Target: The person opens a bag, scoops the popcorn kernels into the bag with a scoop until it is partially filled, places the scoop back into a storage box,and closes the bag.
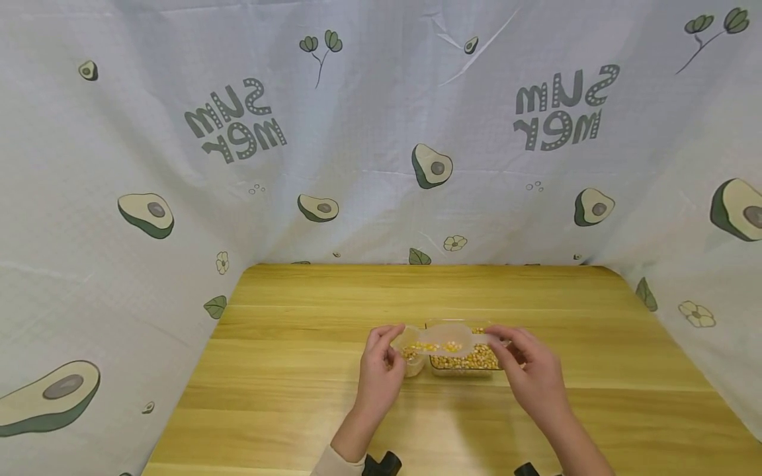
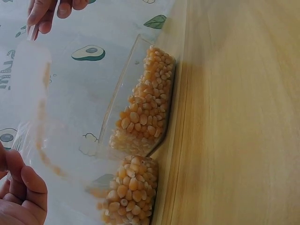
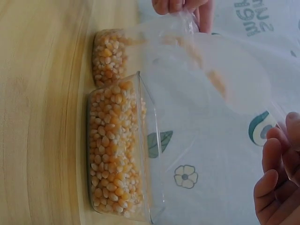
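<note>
Between thumb and fingers, my right hand [image 1: 536, 373] pinches the thin handle of a translucent white scoop [image 1: 449, 334]. The scoop tilts to the left, its lip at the mouth of a clear, crinkled plastic bag [image 1: 412, 367]. Corn kernels [image 3: 216, 82] slide off it in a blurred stream into the bag. My left hand [image 1: 381, 370] pinches the bag's upper edge and holds the mouth up. Kernels [image 2: 133, 190] fill the bag's lower part, which is down at the table. Close beside the bag, a clear rectangular container [image 3: 157, 187] holds many more kernels.
The wooden table [image 1: 297, 396] lies under everything. A pale curtain [image 1: 369, 132] printed with avocados rises behind its far edge and along both sides. Black wrist-camera parts [image 1: 383, 463] show at the lower edge of the head view.
</note>
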A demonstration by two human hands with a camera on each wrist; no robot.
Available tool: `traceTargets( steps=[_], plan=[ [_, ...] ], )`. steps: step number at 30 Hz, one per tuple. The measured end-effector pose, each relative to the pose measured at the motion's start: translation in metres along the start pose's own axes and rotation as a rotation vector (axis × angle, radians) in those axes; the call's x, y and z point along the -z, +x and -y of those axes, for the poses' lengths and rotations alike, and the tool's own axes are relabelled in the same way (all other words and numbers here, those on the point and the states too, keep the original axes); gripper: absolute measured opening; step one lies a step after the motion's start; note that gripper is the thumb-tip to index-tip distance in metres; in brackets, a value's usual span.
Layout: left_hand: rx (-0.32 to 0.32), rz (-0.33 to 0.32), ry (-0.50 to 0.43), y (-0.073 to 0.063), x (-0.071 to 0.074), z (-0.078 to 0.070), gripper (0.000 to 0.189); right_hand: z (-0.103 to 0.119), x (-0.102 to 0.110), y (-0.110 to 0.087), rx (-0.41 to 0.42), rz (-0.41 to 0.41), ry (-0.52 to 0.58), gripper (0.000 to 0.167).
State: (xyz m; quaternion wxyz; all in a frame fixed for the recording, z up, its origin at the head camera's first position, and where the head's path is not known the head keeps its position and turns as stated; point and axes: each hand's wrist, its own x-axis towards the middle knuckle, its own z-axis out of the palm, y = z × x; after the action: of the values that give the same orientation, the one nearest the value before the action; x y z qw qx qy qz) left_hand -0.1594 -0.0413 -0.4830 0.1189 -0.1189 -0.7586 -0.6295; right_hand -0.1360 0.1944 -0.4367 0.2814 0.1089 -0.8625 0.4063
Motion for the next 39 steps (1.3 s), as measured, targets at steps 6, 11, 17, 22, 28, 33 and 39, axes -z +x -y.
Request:
traceTargets(
  steps=[6, 11, 17, 22, 28, 33, 39],
  plan=[
    [0.002, 0.001, 0.001, -0.0002, -0.0005, 0.0006, 0.048, 0.0, -0.0008, -0.0004, 0.03, -0.013, -0.03, 0.022],
    [0.005, 0.006, 0.0, 0.0003, -0.0011, 0.0013, 0.048, 0.0007, -0.0008, -0.0008, 0.075, -0.021, -0.042, 0.024],
    [0.013, 0.011, -0.007, 0.0002, -0.0009, 0.0023, 0.048, 0.0011, -0.0014, -0.0014, 0.095, -0.026, -0.036, 0.025],
    [0.02, 0.013, -0.012, 0.0004, -0.0007, 0.0029, 0.048, 0.0004, -0.0021, -0.0016, 0.096, -0.024, -0.036, 0.026],
    [0.031, 0.011, -0.017, 0.0014, -0.0008, 0.0014, 0.049, -0.0007, -0.003, -0.0022, 0.094, -0.026, -0.029, 0.027],
    [0.034, 0.017, -0.012, 0.0013, -0.0005, 0.0002, 0.049, -0.001, -0.0035, -0.0028, 0.108, -0.031, -0.014, 0.026],
    [0.03, 0.011, 0.003, 0.0015, -0.0012, -0.0002, 0.049, -0.002, -0.0034, -0.004, 0.104, -0.033, 0.01, 0.025]
  ],
)
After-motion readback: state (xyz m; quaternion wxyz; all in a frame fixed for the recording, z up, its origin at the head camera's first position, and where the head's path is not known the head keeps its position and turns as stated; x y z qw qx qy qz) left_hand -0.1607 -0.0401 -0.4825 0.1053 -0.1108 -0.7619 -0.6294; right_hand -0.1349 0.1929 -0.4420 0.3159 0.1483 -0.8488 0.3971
